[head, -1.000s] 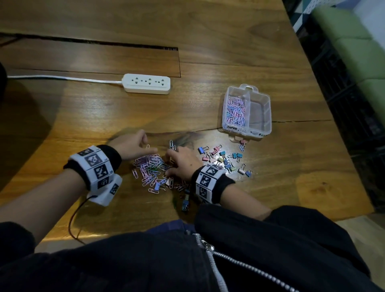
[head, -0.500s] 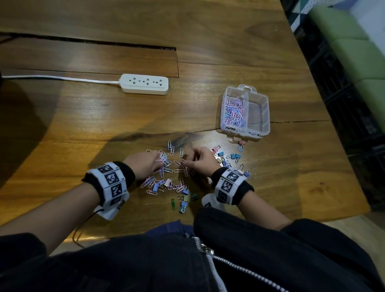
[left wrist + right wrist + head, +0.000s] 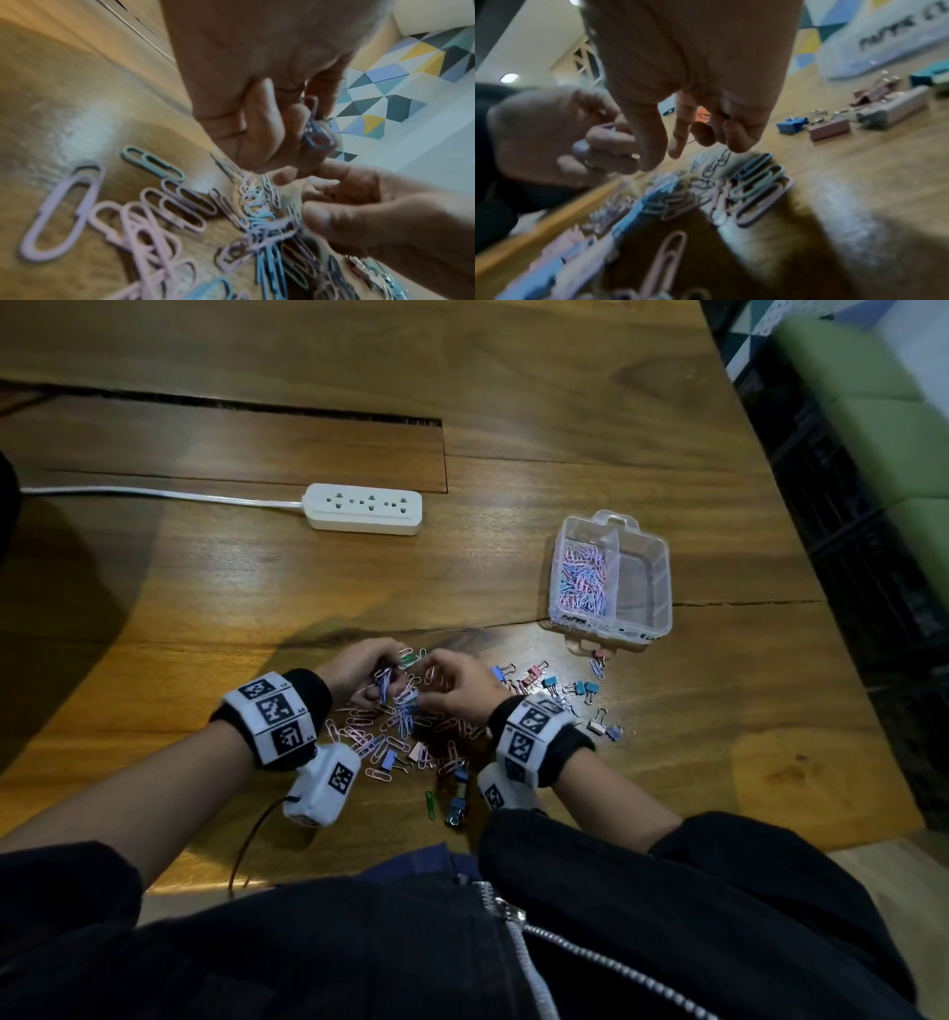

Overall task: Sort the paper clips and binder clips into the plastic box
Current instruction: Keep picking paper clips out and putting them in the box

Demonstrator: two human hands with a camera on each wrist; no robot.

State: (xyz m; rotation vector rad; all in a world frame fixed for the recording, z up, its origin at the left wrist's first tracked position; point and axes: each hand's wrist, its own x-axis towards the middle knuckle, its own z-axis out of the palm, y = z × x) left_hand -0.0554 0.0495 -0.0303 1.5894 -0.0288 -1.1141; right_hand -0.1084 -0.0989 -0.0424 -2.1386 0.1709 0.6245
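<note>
Wooden bench [image 3: 513, 392] carries everything. A white power strip [image 3: 364, 508] with its cable lies well beyond the left hand. The plastic box [image 3: 642, 588] sits beyond and to the right of the right hand, with nothing between it and the hands but scattered clips; its left compartment holds paper clips, its right compartment looks bare.

The paper clips [image 3: 405, 711], pastel, lie heaped directly under and between both hands, spilling toward the person's body. The binder clips [image 3: 552, 683] lie spread just right of the right hand, a few more nearer the body.

Left hand [image 3: 354, 667]: fingers curled round a small bunch of blue and lilac paper clips. Right hand [image 3: 462, 688]: fingertips drawn together over the heap, close to the left hand; whether they pinch a clip cannot be told.

The head view hides both palms. The left wrist view shows the bunch held in the left hand's fingers [image 3: 259, 125]. The right wrist view shows lettering on the box wall and pink and blue binder clips to the right; both wrist views are blurred.
</note>
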